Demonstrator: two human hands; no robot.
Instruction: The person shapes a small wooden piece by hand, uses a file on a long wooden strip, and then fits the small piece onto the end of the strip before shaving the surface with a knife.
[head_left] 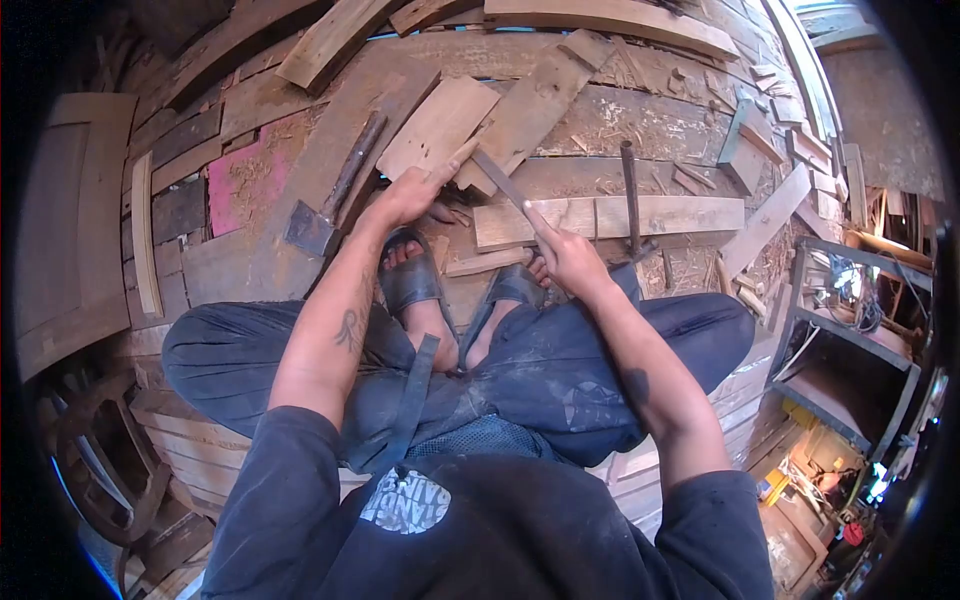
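My left hand (408, 196) is closed around a small pale wood piece (464, 153), its fingers partly hiding it. In my right hand (572, 262) is a flat, dark metal file (500, 180), angled up and left so its far end meets the wood piece. I cannot fully tell it from a chisel. Just beyond my left hand lies a wide light board (440, 125), with a longer plank (545, 105) beside it. A heavy-headed hammer (312, 228) lies left of my left hand. Another long-handled hammer (629, 190) rests right of the file.
Rough floorboards (660, 115) carry shavings and offcuts. A pale wood strip (670, 217) lies beyond my feet in black sandals (410, 283). At right stands a metal-framed stand (850, 370) with wires and clutter; at left, a wooden panel (75, 220) and a carved frame (110, 450).
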